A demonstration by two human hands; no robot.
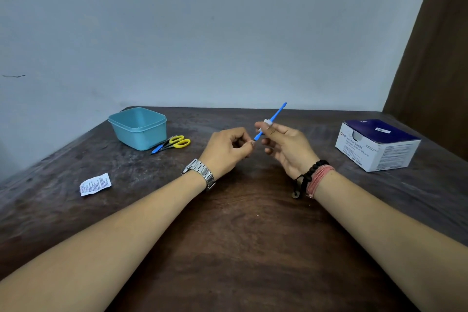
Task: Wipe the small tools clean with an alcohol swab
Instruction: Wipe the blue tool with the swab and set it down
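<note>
Fingers (pixel 266 126) of the right hand (pixel 288 145) pinch a white alcohol swab (pixel 267 122) around the shaft of a slim blue tool (pixel 272 119), which slants up and away past the fingertips. Down at its lower tip, the left hand (pixel 228 151) curls its thumb and forefinger onto the tool's end, holding it above the dark wooden surface (pixel 240 235). Well to the left of the left hand's fingers sits a teal plastic tub (pixel 139 129); what lies inside cannot be made out. Just beside the tub's near corner lie yellow-handled scissors (pixel 177 142), touching another blue-handled tool (pixel 158 148). Nearer and further left lies a torn swab wrapper (pixel 95 184). Well to the right of the right hand's fingers stands a box of alcohol swabs (pixel 377 145), its top opening showing something white inside.
</note>
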